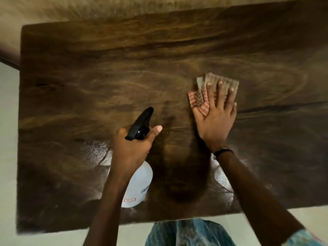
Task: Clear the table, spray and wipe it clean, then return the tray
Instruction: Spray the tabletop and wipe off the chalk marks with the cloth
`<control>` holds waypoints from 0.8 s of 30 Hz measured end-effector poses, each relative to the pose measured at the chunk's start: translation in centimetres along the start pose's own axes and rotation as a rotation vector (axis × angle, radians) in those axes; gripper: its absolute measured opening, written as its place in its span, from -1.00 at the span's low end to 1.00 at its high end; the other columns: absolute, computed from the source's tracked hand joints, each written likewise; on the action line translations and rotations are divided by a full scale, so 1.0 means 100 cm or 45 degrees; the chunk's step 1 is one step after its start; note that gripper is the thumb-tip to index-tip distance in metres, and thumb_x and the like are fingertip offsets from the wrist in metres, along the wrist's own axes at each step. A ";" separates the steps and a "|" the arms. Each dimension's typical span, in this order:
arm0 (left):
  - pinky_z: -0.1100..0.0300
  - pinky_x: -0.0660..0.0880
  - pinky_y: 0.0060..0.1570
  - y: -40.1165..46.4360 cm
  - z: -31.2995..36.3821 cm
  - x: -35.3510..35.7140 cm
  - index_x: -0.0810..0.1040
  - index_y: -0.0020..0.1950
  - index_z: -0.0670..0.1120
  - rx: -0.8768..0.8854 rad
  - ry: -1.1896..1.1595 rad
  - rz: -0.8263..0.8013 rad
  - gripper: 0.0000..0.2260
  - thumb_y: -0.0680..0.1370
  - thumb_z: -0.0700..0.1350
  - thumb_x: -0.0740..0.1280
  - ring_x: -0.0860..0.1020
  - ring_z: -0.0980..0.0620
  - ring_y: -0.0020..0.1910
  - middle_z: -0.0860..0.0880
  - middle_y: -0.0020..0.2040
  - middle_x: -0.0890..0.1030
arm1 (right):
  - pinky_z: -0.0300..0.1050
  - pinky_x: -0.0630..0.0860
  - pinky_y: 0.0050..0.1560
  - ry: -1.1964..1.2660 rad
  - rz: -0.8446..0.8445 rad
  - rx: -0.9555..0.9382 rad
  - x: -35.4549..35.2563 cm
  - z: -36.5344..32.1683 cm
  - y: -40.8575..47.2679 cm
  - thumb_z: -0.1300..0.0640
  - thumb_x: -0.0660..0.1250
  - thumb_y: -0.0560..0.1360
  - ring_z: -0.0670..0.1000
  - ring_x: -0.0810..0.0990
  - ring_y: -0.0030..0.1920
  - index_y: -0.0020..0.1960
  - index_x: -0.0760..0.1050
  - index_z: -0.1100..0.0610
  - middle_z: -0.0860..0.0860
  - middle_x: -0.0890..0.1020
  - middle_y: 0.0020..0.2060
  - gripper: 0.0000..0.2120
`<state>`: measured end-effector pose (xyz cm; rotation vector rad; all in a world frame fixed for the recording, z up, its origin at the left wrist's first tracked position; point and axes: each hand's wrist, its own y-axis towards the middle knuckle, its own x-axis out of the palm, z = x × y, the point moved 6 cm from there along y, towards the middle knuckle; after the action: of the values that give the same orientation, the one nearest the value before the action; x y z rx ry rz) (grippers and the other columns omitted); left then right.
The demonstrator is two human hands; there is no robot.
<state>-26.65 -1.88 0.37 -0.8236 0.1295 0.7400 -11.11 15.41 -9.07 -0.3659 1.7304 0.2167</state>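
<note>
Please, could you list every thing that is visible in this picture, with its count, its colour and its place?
table: one, dark brown wood, fills most of the view; shiny wet patches near its front edge
spray bottle: one, translucent white with a black trigger head, held over the front middle of the table
cloth: one, brownish with a red-checked part, flat on the table right of centre
floor: pale, at the left and the front of the table
wristband: one, black, on the right wrist
garment: blue patterned, bottom edge
left hand: grips the spray bottle's neck
right hand: fingers spread, presses the cloth
</note>
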 end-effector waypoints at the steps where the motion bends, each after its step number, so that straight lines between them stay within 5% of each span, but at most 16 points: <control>1: 0.18 0.41 -0.29 -0.007 -0.006 0.001 0.38 -0.28 0.06 -0.022 -0.010 0.002 -0.74 0.41 -0.02 0.47 0.44 0.05 -0.45 -0.06 -0.41 0.48 | 0.25 0.15 0.44 0.008 -0.003 0.019 0.002 -0.010 -0.014 -0.34 0.03 0.47 0.27 0.07 0.53 0.54 0.13 -0.06 0.08 0.15 0.55 -0.29; 7: 0.15 0.39 -0.33 -0.024 -0.056 0.001 0.48 -0.07 -0.12 -0.118 -0.016 0.083 -0.61 0.32 0.07 0.55 0.45 0.03 -0.46 -0.15 -0.34 0.54 | 0.28 0.08 0.45 0.096 -0.114 -0.590 0.022 -0.092 -0.092 -0.26 0.11 0.48 0.24 0.02 0.54 0.53 0.17 -0.06 0.07 0.16 0.55 -0.33; 12: 0.15 0.40 -0.31 -0.049 -0.076 0.006 0.50 0.02 -0.24 -0.159 0.008 0.100 -0.49 0.31 0.10 0.53 0.44 0.04 -0.47 -0.07 -0.40 0.50 | 0.22 0.12 0.47 -0.035 -0.209 -1.065 0.022 -0.038 -0.129 -0.34 0.14 0.48 0.17 0.08 0.55 0.53 0.17 -0.11 0.02 0.19 0.54 -0.32; 18: 0.08 0.41 -0.20 -0.084 -0.086 0.011 0.48 -0.13 -0.06 -0.156 -0.021 0.119 -0.65 0.31 0.10 0.53 0.45 0.02 -0.44 -0.07 -0.40 0.51 | 0.18 0.18 0.44 -0.066 -0.087 -0.499 -0.016 0.085 -0.110 -0.32 0.07 0.48 0.18 0.07 0.55 0.54 0.13 -0.10 0.00 0.15 0.55 -0.32; 24: 0.12 0.41 -0.22 -0.112 -0.101 0.004 0.45 -0.30 0.02 -0.130 -0.106 0.108 -0.76 0.37 -0.04 0.52 0.45 0.03 -0.46 -0.04 -0.46 0.50 | 0.22 0.11 0.46 0.021 -0.057 -0.027 -0.015 0.108 -0.189 -0.27 0.03 0.51 0.19 -0.01 0.56 0.55 0.04 -0.06 0.04 0.10 0.56 -0.34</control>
<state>-17.42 -13.86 0.27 -0.8870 0.0526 0.8648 5.91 1.68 -8.59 -0.4225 1.7352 0.2003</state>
